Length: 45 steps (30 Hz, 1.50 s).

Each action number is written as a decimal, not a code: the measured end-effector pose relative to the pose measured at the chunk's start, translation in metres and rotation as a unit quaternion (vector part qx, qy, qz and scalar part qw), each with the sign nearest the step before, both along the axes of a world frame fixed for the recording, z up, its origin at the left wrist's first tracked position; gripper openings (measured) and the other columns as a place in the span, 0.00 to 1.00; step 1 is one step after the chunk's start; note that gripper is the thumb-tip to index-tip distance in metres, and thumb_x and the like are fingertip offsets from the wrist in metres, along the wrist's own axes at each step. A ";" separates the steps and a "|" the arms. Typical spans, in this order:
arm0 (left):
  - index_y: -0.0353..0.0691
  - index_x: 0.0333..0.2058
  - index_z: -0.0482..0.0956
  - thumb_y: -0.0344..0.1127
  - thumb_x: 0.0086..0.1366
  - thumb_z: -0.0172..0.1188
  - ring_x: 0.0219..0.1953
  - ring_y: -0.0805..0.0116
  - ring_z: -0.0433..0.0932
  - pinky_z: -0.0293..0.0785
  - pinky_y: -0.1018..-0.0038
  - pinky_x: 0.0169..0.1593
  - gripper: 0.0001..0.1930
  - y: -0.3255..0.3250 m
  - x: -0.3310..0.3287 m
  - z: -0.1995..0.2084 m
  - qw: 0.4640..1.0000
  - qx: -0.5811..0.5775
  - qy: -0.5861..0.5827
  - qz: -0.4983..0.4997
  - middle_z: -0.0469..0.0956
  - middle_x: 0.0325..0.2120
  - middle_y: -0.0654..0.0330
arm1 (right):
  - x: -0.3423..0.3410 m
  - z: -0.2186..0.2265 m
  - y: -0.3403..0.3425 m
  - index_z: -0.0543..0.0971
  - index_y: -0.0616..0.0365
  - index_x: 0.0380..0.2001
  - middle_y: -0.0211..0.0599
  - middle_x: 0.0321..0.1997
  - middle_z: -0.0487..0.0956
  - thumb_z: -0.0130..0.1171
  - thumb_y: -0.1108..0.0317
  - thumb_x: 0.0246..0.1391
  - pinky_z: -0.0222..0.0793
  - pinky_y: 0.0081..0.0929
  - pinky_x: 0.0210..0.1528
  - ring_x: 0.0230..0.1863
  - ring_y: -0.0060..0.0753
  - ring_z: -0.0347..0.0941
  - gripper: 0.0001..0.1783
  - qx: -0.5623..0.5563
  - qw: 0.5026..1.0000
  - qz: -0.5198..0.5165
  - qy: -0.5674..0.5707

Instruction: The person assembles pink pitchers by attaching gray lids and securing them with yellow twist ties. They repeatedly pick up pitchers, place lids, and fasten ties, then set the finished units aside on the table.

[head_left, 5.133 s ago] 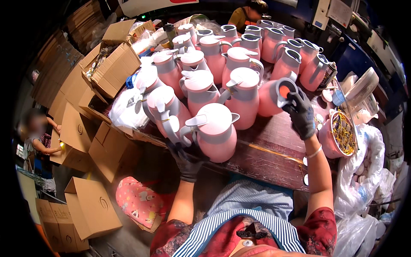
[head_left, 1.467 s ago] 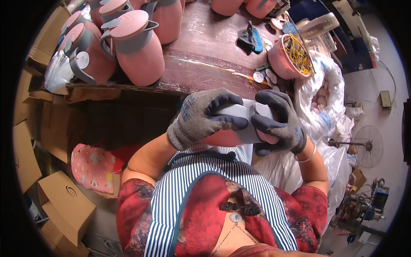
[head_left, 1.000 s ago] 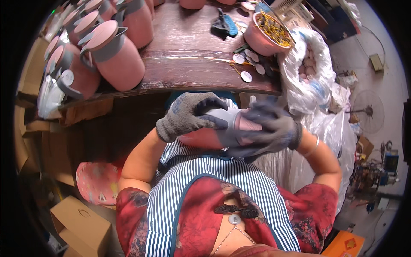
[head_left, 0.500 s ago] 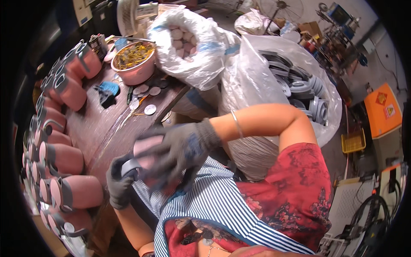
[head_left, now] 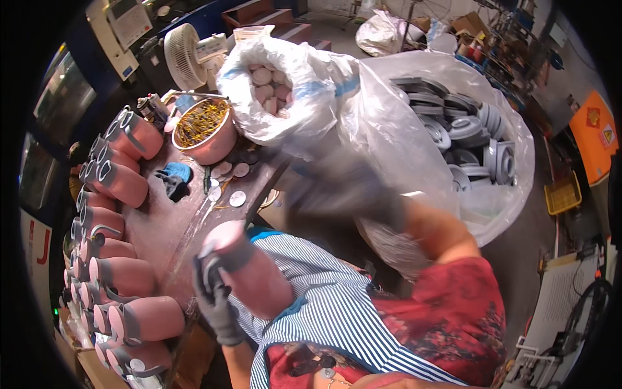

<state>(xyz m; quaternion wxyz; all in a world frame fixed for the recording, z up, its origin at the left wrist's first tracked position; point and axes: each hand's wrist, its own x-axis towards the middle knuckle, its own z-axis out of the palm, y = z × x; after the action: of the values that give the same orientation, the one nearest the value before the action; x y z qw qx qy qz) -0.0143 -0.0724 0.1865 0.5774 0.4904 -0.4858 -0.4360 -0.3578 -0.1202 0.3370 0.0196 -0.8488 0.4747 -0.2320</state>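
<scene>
A pink jug (head_left: 264, 284) with a grey collar and a pale pink end piece lies tilted against my striped apron. My left hand (head_left: 220, 308), in a grey glove, is closed round its grey handle. My right hand (head_left: 350, 191), also gloved, is smeared by motion, and its fingers cannot be made out. It is in the air between the table edge and the clear plastic bag (head_left: 382, 110), away from the jug. Grey round plastic parts (head_left: 466, 129) fill that bag. Beside it, pink round pieces (head_left: 271, 91) show in the mouth of a white sack (head_left: 311, 104).
Rows of pink jugs (head_left: 123, 275) line the left of the dark table (head_left: 159, 236). A pink tub (head_left: 217, 152) holds yellow-and-dark small parts. Loose discs (head_left: 238, 198) and a blue-and-black object (head_left: 175, 178) lie nearby. Behind stands a fan (head_left: 183, 57); a yellow basket (head_left: 562, 196) is at right.
My right hand has left the jug and swung up and to the right. My left hand keeps hold of the jug, whose pink body now shows. The whole view has shifted slightly.
</scene>
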 end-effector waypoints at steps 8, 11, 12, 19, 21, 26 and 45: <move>0.37 0.69 0.63 0.39 0.66 0.60 0.52 0.57 0.73 0.67 0.59 0.60 0.34 0.007 0.083 -0.026 0.937 -0.055 -0.338 -0.065 0.73 0.59 0.51 | -0.373 -0.123 -0.037 0.64 0.57 0.70 0.39 0.61 0.73 0.49 0.58 0.72 0.67 0.32 0.60 0.58 0.31 0.72 0.28 0.181 0.814 -0.547 0.077; 0.41 0.62 0.75 0.42 0.59 0.68 0.50 0.50 0.73 0.67 0.54 0.59 0.32 -0.008 0.077 -0.017 0.738 -0.165 -0.654 0.019 0.77 0.49 0.50 | -0.405 -0.160 -0.043 0.61 0.58 0.72 0.39 0.67 0.68 0.47 0.60 0.73 0.64 0.31 0.65 0.63 0.30 0.68 0.29 0.180 0.825 -0.534 0.054; 0.43 0.59 0.78 0.41 0.56 0.71 0.48 0.50 0.73 0.68 0.53 0.56 0.30 -0.019 0.081 -0.016 0.728 -0.178 -0.660 0.048 0.77 0.45 0.50 | -0.418 -0.163 -0.040 0.60 0.58 0.72 0.39 0.68 0.66 0.46 0.61 0.73 0.63 0.30 0.66 0.64 0.29 0.67 0.29 0.172 0.833 -0.525 0.029; 0.39 0.54 0.80 0.34 0.58 0.69 0.48 0.57 0.81 0.75 0.66 0.56 0.23 -0.033 0.124 -0.048 0.943 -0.027 -0.333 -0.004 0.83 0.45 0.53 | -0.298 -0.125 -0.062 0.59 0.57 0.74 0.42 0.76 0.59 0.50 0.60 0.69 0.56 0.34 0.73 0.73 0.35 0.59 0.34 -0.007 0.884 -0.324 -0.338; 0.38 0.51 0.82 0.34 0.63 0.65 0.45 0.61 0.82 0.76 0.68 0.53 0.18 -0.024 0.124 -0.050 0.940 -0.026 -0.334 0.060 0.84 0.43 0.54 | -0.171 -0.103 -0.042 0.60 0.56 0.73 0.44 0.76 0.59 0.55 0.56 0.65 0.54 0.38 0.74 0.74 0.41 0.57 0.37 0.026 0.890 -0.196 -0.411; 0.35 0.56 0.77 0.41 0.74 0.59 0.43 0.75 0.76 0.73 0.76 0.50 0.19 0.019 0.098 -0.038 0.978 0.030 0.051 0.199 0.81 0.42 0.61 | 0.090 -0.125 -0.018 0.65 0.51 0.72 0.50 0.77 0.59 0.67 0.48 0.55 0.48 0.47 0.76 0.78 0.54 0.52 0.45 0.174 0.877 0.157 -0.419; 0.35 0.50 0.82 0.42 0.68 0.61 0.42 0.61 0.78 0.74 0.66 0.51 0.18 0.031 0.071 0.075 0.794 -0.226 -0.530 0.193 0.81 0.40 0.57 | 0.161 -0.192 -0.046 0.62 0.52 0.72 0.40 0.61 0.76 0.36 0.16 0.56 0.72 0.45 0.58 0.57 0.39 0.74 0.57 0.730 0.336 0.028 -0.595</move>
<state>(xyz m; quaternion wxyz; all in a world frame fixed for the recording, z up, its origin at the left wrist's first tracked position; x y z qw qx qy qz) 0.0569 -0.0415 0.2618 0.3960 0.5840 -0.6957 0.1347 -0.1967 -0.1667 0.1446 0.9150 -0.1462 0.2930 -0.2358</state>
